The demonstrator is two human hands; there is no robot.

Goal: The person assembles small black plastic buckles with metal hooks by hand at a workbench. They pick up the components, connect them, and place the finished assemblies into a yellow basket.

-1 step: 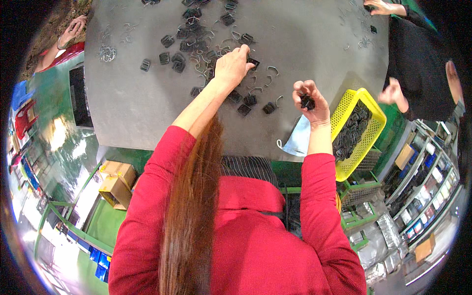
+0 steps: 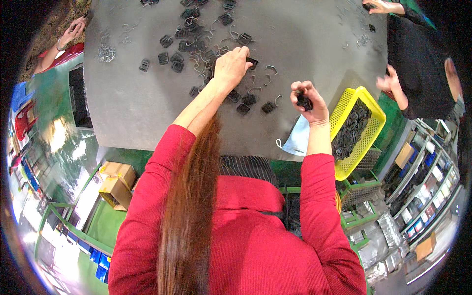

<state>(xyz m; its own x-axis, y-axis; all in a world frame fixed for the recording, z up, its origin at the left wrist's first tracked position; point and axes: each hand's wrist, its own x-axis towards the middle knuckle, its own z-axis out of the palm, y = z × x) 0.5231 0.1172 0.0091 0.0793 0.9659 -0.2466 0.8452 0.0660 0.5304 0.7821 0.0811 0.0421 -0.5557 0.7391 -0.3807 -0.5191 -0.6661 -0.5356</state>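
Observation:
My left hand (image 2: 231,68) reaches over the pile at the table's middle, thumb and fingers pinching a small black buckle-like piece (image 2: 252,63). Around it lie loose black slotted pieces (image 2: 249,99) and thin bent metal wire hooks (image 2: 254,90). Held up to the right, above the near part of the table, my right hand (image 2: 314,104) curls its fingers round a small clump of black pieces (image 2: 304,101). How many it holds is hidden by the fingers.
A yellow basket (image 2: 369,129) of black pieces stands right of my right hand. Beside my right wrist lies a light blue face mask (image 2: 297,138). Wire hooks (image 2: 105,53) gather at the grey table's (image 2: 132,108) far left. Other people's hands (image 2: 73,31) show at both sides.
My right hand has turned slightly, with the black pieces still in its fingers. At the right, a co-worker's hand has shifted a little. My left hand stays nearly in place.

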